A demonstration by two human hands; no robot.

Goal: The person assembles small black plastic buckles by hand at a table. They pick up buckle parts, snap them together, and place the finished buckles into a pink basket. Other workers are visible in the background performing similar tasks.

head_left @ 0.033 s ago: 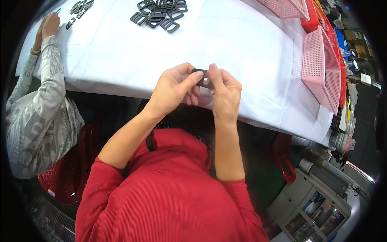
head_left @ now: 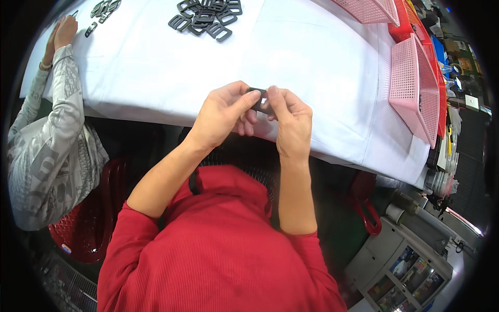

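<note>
Above the near edge of the white-covered table [head_left: 312, 78], a small black plastic slide buckle [head_left: 263, 94] is held between my two hands. My left hand [head_left: 221, 115] pinches its left side, with the thumb on top and the other fingers curled beneath. On the right side, the thumb and fingers of my right hand [head_left: 294, 122] close on the same buckle. Fingers cover much of it. Farther off on the cloth lies a heap of similar black buckles [head_left: 204, 20], apart from both hands.
At the left sits another person in a grey patterned sleeve [head_left: 67, 78], hands near a smaller group of black buckles [head_left: 105, 7]. Pink perforated baskets [head_left: 404, 73] and red ones [head_left: 442, 106] line the table's right side. A red chair [head_left: 106, 208] stands left; a cabinet [head_left: 371, 260] stands lower right.
My right thumb has shifted slightly down and left over the buckle, and my right wrist has turned a little. The left hand has barely moved.
</note>
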